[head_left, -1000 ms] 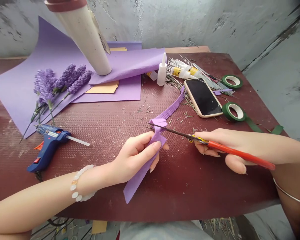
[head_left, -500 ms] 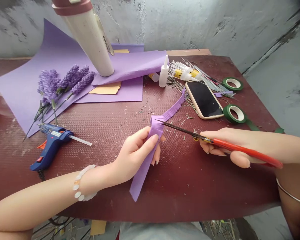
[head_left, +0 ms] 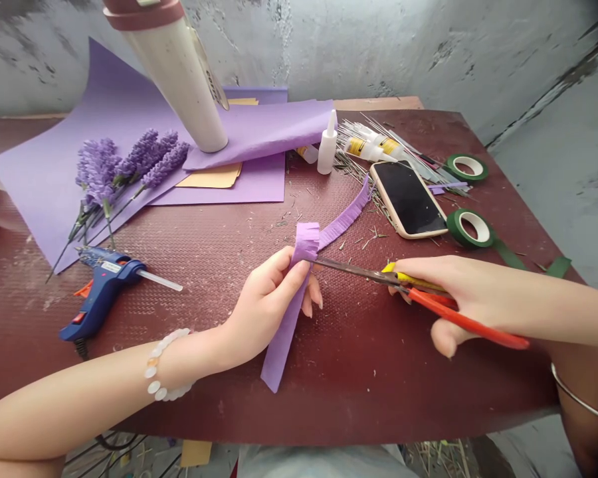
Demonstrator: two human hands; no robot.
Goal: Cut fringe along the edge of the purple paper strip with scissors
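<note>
A long purple paper strip point(head_left: 285, 345) is pinched between the thumb and fingers of my left hand point(head_left: 266, 302). Its plain end hangs toward me, while the far part, cut into a fringe along one edge, curls over and trails back toward the phone. My right hand point(head_left: 451, 295) grips scissors point(head_left: 413, 290) with red and yellow handles. The blades point left, their tips at the strip's edge just beside my left thumb. Part of the left fingers is hidden behind the paper.
Left, a blue glue gun point(head_left: 107, 285) lies near purple flowers point(head_left: 129, 162). Behind stand a tumbler point(head_left: 184, 79) on purple sheets point(head_left: 256, 189) and a glue bottle point(head_left: 327, 149). At right are a phone point(head_left: 409, 199), green tape rolls point(head_left: 471, 228) and thin wires point(head_left: 359, 133).
The scissors' handles have spread apart and the blades have shifted down along the strip, closer to my left thumb. My left hand has moved slightly up and left with the strip.
</note>
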